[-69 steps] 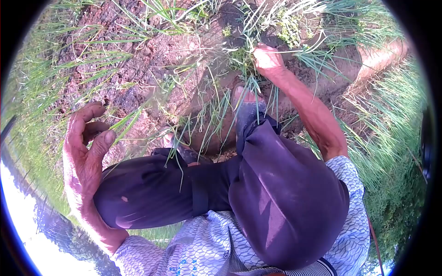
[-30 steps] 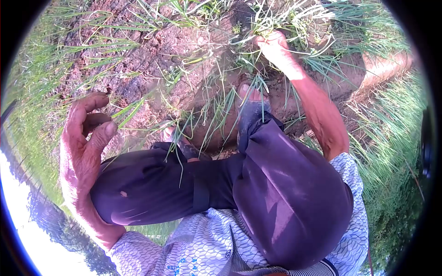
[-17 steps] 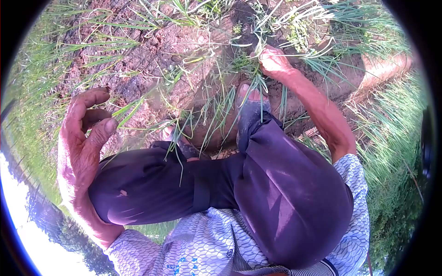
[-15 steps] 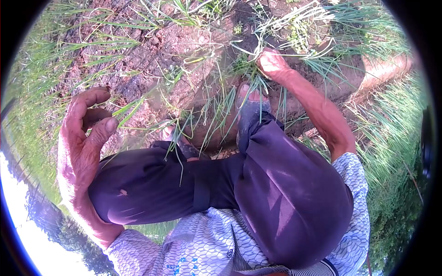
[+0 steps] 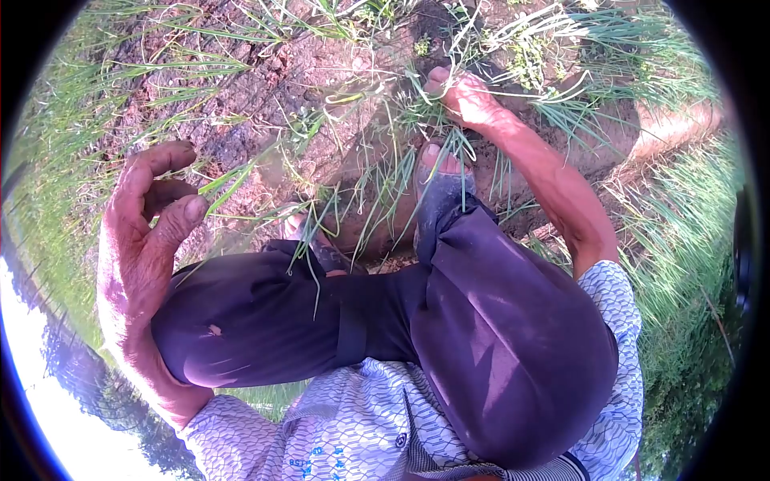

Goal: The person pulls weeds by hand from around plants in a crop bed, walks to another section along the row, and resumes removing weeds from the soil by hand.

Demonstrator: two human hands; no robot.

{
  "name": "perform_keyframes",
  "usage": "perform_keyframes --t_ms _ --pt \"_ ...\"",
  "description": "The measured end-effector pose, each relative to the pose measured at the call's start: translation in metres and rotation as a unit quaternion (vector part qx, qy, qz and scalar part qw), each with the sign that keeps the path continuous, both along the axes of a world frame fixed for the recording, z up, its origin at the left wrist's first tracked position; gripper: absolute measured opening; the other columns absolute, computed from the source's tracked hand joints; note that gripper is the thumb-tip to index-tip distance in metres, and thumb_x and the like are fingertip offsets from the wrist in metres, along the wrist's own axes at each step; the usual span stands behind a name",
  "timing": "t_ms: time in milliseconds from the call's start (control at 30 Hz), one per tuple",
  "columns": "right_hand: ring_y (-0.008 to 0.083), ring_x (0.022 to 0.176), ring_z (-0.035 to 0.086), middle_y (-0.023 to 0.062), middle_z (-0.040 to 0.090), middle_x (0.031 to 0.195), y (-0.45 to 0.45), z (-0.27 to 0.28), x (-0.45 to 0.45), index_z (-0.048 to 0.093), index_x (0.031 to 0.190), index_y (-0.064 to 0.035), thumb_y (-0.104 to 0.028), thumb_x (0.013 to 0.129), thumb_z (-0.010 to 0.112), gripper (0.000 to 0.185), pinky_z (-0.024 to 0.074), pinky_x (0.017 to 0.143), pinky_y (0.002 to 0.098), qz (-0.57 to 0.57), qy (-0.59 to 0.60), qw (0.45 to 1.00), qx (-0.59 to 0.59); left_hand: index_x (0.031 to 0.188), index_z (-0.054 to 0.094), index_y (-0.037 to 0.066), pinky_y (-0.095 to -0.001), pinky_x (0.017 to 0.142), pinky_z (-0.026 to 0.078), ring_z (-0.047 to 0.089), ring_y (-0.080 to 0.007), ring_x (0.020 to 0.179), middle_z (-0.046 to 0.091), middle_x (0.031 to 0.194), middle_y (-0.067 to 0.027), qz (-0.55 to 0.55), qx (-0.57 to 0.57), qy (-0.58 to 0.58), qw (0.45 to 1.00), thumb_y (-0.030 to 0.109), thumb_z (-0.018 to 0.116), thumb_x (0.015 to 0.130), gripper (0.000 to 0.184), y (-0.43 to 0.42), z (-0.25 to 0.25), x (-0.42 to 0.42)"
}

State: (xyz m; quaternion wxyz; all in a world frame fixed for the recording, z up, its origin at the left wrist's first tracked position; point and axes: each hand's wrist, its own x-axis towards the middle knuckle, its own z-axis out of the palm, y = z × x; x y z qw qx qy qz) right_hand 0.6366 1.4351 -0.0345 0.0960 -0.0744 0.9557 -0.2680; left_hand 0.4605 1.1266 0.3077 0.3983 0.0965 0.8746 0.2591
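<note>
My left hand (image 5: 148, 216) is raised beside my left knee, palm inward. Its fingers are bent, with a gap between them and the thumb, and nothing shows in them. Soil darkens the fingertips. My right hand (image 5: 465, 96) is down among thin green stalks just beyond my foot (image 5: 441, 160). Its fingers are bent together close to the ground. Leaves and the hand itself hide what they grip, if anything. A clump of long, narrow onion-like leaves (image 5: 457, 144) hangs just below that hand.
Damp brown soil (image 5: 321, 72) lies ahead, with rows of narrow-leaved plants (image 5: 192, 68) at the left. Dense green growth (image 5: 682, 184) stands at the right. A small leafy weed (image 5: 525, 64) grows beyond my right hand. My dark trousered knees (image 5: 513, 321) fill the near middle.
My right hand has shifted slightly left and away from me, its fingers now farther into the stalks. My left hand has hardly moved, rising a little.
</note>
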Motion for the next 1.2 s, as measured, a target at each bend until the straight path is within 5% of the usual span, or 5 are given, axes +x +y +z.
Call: perform_keyframes --t_ms 133,333,633,800,1200 --pt "0.0232 0.09 0.061 0.0105 0.061 0.088 0.009 -0.003 0.017 0.061 0.088 -0.0029 -0.01 0.068 0.06 0.021 0.0495 0.072 0.04 0.056 0.105 0.957 0.264 0.122 0.053 0.003 -0.0329 0.085 0.045 0.056 -0.0176 0.093 0.059 0.1 -0.0096 0.007 0.02 0.016 1.0 0.019 0.068 0.082 0.046 -0.006 -0.001 0.002" --pt "0.0347 0.085 0.061 0.0169 0.061 0.083 0.021 0.037 0.005 0.06 0.086 -0.0008 -0.01 0.076 0.059 0.014 0.0501 0.078 0.0415 0.038 -0.15 0.986 0.063 0.123 0.053 0.003 -0.0321 0.084 0.046 0.056 -0.017 0.092 0.06 0.097 -0.0092 -0.004 0.007 -0.015 1.0 0.019 0.068 0.083 0.046 -0.005 0.001 -0.002" --pt "0.0358 0.1 0.056 0.0122 0.059 0.102 -0.011 0.002 0.007 0.062 0.111 -0.0125 0.002 0.075 0.055 0.039 0.0476 0.083 0.0451 0.099 -0.031 0.995 0.015 0.122 0.053 0.002 -0.0312 0.084 0.045 0.056 -0.0169 0.092 0.059 0.094 -0.0088 -0.001 -0.005 -0.02 1.0 0.022 0.07 0.082 0.047 -0.005 0.001 -0.002" --pt "0.0225 0.073 0.062 0.01 0.064 0.077 -0.013 -0.005 0.003 0.064 0.109 -0.0071 -0.013 0.086 0.065 0.024 0.0505 0.068 0.0342 -0.197 0.04 0.964 -0.172 0.123 0.053 0.003 -0.0309 0.084 0.044 0.055 -0.0168 0.091 0.059 0.094 -0.0084 0.004 0.0 -0.018 1.0 0.021 0.069 0.082 0.047 -0.007 0.001 -0.001" --pt "0.0334 0.083 0.061 0.0129 0.062 0.09 -0.029 -0.007 -0.001 0.062 0.1 -0.0105 -0.01 0.083 0.06 0.017 0.0506 0.073 0.0425 0.04 0.044 0.997 -0.045 0.123 0.052 0.002 -0.0301 0.083 0.043 0.054 -0.0157 0.089 0.059 0.092 -0.0075 -0.001 0.003 -0.028 1.0 0.021 0.07 0.083 0.048 -0.007 0.0 -0.003"
